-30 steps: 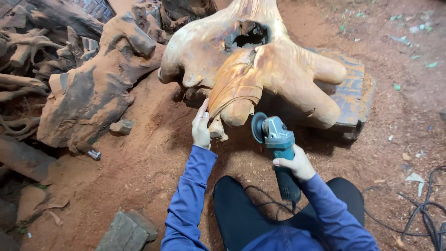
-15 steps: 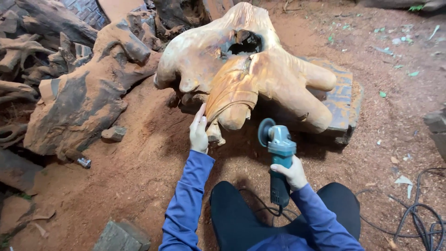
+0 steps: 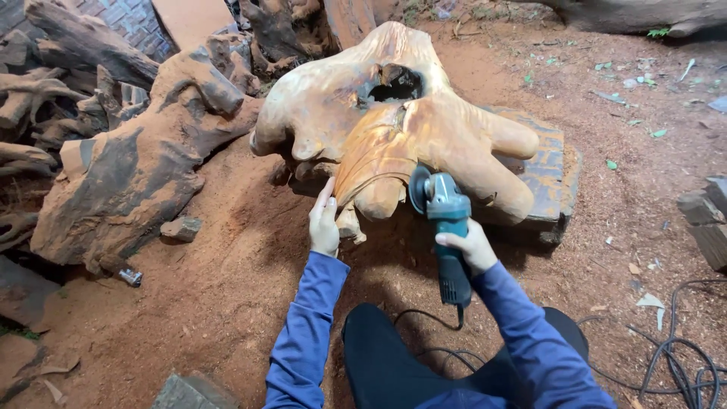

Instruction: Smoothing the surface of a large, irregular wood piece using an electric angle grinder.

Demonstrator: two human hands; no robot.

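Note:
A large pale orange tree root stump (image 3: pixel 424 113) with a dark hollow at its top lies on a flat dark slab (image 3: pixel 549 170). My left hand (image 3: pixel 325 221) rests flat against the left side of its lower front lobe. In my right hand (image 3: pixel 471 250) is a teal and grey angle grinder (image 3: pixel 443 220), gripped by its body. The grinder's disc (image 3: pixel 418 189) sits against the right side of that same lobe. Both my arms are in blue sleeves, and my dark trousers show below.
Rough dark roots and stumps (image 3: pixel 121 167) are piled at the left. Reddish sawdust covers the ground. A black cable (image 3: pixel 674 363) coils at the lower right. Grey blocks (image 3: pixel 708 220) sit at the right edge, and another block (image 3: pixel 197 390) lies bottom left.
My right hand has brought the grinder up and to the left, from clear of the wood to against the lower lobe. My left hand has stayed on the stump.

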